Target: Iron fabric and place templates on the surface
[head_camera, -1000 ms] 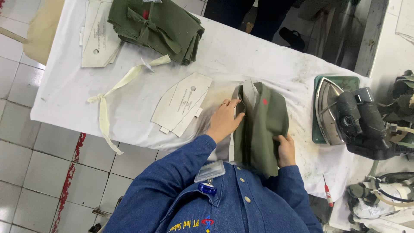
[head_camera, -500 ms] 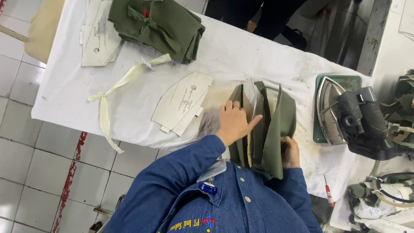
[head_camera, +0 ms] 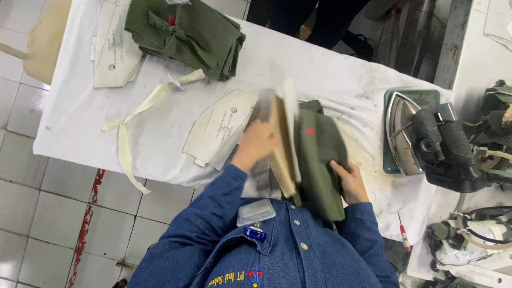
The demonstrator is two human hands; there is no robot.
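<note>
Head view: centre of frame, left hand (head_camera: 260, 143) presses flat against a tan card template (head_camera: 281, 144), which stands on edge, motion-blurred. Fingers look closed around the card's near face, but blur hides the exact grip. Right hand (head_camera: 349, 181) is curled on the lower right edge of the olive fabric piece (head_camera: 320, 160), thumb on top, pinching it. Change vs half a second ago: the fabric then stood fanned up in several leaves with the left hand spread over it; now the green piece lies folded down to the right and the card is upright between the hands. A second ago the piece lay flat under both hands. Reads as a fold being turned over the template, mid-flip, not yet pressed flat. A small red mark shows on the fabric's upper face. Paper pattern piece (head_camera: 221, 128) sits just left of the left hand, on the white padded table (head_camera: 80, 117). Iron (head_camera: 426, 144) rests on its green stand at right, untouched. Stack of olive pieces (head_camera: 186, 34) upper left.
</note>
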